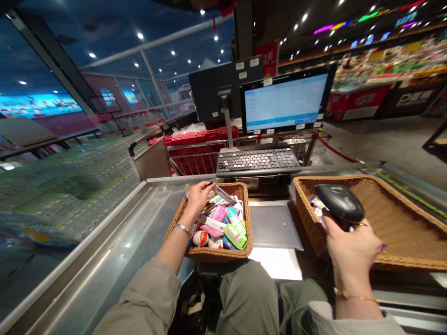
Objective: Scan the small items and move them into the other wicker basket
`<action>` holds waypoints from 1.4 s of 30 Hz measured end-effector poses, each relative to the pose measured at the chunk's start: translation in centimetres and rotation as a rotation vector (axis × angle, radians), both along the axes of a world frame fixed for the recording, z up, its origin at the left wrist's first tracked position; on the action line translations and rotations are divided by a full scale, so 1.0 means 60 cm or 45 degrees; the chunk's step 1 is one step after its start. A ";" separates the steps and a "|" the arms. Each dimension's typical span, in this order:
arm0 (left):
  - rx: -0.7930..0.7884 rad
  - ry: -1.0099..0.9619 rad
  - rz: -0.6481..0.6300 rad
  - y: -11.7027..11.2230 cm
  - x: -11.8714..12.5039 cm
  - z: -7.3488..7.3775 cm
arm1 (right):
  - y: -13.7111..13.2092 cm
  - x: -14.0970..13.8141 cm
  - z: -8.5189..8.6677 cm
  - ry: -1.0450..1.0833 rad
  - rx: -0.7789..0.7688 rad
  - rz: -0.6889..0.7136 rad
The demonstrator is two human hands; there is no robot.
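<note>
My right hand (352, 246) is wrapped around a black handheld barcode scanner (338, 202), held over the left end of the long wicker basket (408, 223). A few small packs (317, 207) show in that basket beside the scanner. My left hand (198, 199) is closed at the far left of the smaller wicker basket (195, 253), its fingers pinching the end of a slim flat package (224, 195). Small goods fill this basket: a green bottle (235, 236), a pink pack (219, 213) and a red-and-white egg (200, 238) among them. My left fingertips are partly hidden.
A keyboard (258, 161) stands on a shelf below a lit monitor (286, 102). Between the baskets lies a grey flat panel (274, 225). The metal counter (136, 232) runs along the left. Behind it stands a cart with red crates (199, 137).
</note>
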State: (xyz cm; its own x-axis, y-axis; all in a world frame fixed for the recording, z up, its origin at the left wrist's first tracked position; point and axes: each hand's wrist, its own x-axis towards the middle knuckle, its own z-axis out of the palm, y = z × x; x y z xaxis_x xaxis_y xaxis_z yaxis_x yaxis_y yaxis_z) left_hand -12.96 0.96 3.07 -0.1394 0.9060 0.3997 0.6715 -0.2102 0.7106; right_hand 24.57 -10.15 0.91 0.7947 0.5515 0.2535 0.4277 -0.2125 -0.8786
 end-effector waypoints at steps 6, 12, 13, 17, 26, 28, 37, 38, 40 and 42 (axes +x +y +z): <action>0.090 0.362 0.014 0.023 0.029 0.084 | -0.001 -0.002 0.004 0.049 -0.018 0.003; -0.205 0.708 -0.221 0.057 0.074 0.089 | -0.001 0.001 -0.001 0.068 -0.032 -0.006; -0.210 0.741 -0.209 0.055 0.081 0.076 | -0.001 0.002 -0.003 0.076 -0.031 -0.008; -0.189 0.846 0.019 0.012 0.099 0.012 | 0.001 0.010 -0.012 0.056 -0.010 -0.020; -0.212 1.086 0.161 -0.093 0.112 -0.062 | 0.007 0.010 -0.027 -0.005 0.081 0.023; -0.180 1.076 0.137 -0.093 0.116 -0.063 | 0.006 0.008 -0.026 -0.011 0.087 0.032; -0.124 1.123 -0.009 -0.079 0.128 -0.059 | 0.002 -0.002 -0.016 0.013 0.110 0.076; -0.110 1.138 -0.029 -0.075 0.126 -0.058 | 0.001 -0.002 -0.016 0.027 0.106 0.088; -0.070 1.150 -0.049 -0.067 0.123 -0.054 | 0.001 -0.003 -0.017 0.027 0.139 0.141; -0.024 1.143 -0.062 -0.059 0.122 -0.046 | 0.002 -0.004 -0.021 -0.016 0.225 0.220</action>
